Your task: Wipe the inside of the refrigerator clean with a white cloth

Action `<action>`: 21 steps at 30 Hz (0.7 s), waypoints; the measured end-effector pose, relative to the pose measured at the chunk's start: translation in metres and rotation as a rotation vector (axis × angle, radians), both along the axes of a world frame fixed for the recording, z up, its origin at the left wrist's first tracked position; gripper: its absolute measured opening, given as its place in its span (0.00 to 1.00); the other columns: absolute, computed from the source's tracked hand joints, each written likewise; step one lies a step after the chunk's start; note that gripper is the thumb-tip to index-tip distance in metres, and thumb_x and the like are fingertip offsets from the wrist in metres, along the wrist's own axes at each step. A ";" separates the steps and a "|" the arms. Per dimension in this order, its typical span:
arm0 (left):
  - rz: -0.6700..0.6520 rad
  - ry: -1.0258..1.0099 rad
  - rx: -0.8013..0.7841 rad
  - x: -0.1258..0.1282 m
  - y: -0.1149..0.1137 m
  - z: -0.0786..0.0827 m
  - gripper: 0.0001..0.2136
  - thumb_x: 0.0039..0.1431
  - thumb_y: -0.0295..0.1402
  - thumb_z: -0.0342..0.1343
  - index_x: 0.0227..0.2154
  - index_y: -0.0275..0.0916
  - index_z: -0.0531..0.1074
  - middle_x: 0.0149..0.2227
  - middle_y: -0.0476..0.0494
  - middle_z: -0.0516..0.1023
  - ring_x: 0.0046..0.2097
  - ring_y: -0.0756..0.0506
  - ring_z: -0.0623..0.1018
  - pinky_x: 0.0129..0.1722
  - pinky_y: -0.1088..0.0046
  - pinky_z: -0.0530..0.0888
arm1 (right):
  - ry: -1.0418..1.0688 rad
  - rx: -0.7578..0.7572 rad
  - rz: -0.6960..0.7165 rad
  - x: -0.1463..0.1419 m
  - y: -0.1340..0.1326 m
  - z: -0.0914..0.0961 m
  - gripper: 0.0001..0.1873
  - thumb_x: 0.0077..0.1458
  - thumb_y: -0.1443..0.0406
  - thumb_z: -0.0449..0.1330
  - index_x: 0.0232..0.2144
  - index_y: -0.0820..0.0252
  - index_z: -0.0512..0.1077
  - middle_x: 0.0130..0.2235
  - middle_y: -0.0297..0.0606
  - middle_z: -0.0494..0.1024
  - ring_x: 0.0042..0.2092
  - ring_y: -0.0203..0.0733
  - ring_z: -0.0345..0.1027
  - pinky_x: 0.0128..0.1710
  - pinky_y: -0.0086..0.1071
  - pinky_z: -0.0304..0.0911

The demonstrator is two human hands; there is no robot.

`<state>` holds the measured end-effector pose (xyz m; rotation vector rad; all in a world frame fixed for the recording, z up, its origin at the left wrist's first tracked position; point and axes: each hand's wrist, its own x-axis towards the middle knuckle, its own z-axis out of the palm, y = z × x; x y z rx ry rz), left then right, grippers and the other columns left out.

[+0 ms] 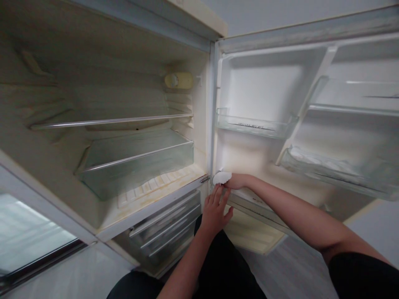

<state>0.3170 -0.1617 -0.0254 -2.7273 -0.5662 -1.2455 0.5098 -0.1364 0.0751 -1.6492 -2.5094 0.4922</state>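
A bunched white cloth or tissue (222,178) is pressed at the hinge-side corner of the open fridge door (246,160). My right hand (238,181) has its fingers closed on this white wipe, and they are mostly hidden behind it. Just below, my left hand (215,207) holds nothing; its fingers are stretched out and apart, with the tips close to the right hand. Whether those tips touch the lower door bin (258,207) I cannot tell.
Inside the fridge (199,124) are a glass shelf (115,122), a clear drawer (140,164) and a stained ribbed floor (156,185). Clear bins (255,124) line the door, one with white crumpled material (324,160). Below, another compartment with drawers (170,226) stands open.
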 end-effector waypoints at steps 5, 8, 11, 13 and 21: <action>0.010 0.007 0.000 -0.001 -0.001 0.002 0.32 0.63 0.39 0.58 0.69 0.41 0.59 0.68 0.31 0.65 0.69 0.34 0.64 0.58 0.56 0.72 | -0.146 0.006 -0.100 -0.001 -0.023 0.005 0.24 0.57 0.76 0.59 0.56 0.63 0.75 0.51 0.48 0.81 0.50 0.46 0.76 0.54 0.38 0.69; 0.005 0.008 0.003 -0.002 -0.001 0.003 0.31 0.64 0.38 0.57 0.68 0.40 0.59 0.67 0.30 0.66 0.69 0.33 0.65 0.58 0.56 0.72 | -0.297 -0.080 -0.212 -0.006 -0.049 0.017 0.22 0.58 0.74 0.60 0.55 0.65 0.76 0.55 0.52 0.79 0.53 0.49 0.76 0.52 0.34 0.68; -0.003 0.004 -0.008 -0.002 0.000 0.004 0.31 0.64 0.37 0.57 0.68 0.41 0.60 0.67 0.30 0.66 0.70 0.33 0.64 0.58 0.55 0.72 | -0.443 -0.217 -0.276 -0.008 -0.076 0.031 0.17 0.59 0.73 0.59 0.50 0.66 0.79 0.52 0.53 0.80 0.52 0.50 0.77 0.48 0.33 0.67; -0.010 -0.002 -0.017 -0.002 0.001 0.003 0.31 0.64 0.36 0.57 0.68 0.41 0.59 0.67 0.31 0.66 0.71 0.33 0.63 0.59 0.54 0.72 | -0.490 -0.279 -0.265 -0.003 -0.094 0.037 0.17 0.59 0.74 0.58 0.49 0.67 0.79 0.50 0.53 0.81 0.51 0.51 0.77 0.47 0.33 0.67; -0.026 0.003 -0.007 -0.004 0.005 0.002 0.30 0.66 0.38 0.56 0.69 0.43 0.57 0.66 0.32 0.67 0.71 0.34 0.63 0.60 0.55 0.72 | -0.540 -0.376 -0.414 0.037 -0.160 0.025 0.18 0.52 0.78 0.60 0.44 0.70 0.81 0.48 0.58 0.81 0.49 0.57 0.78 0.45 0.36 0.65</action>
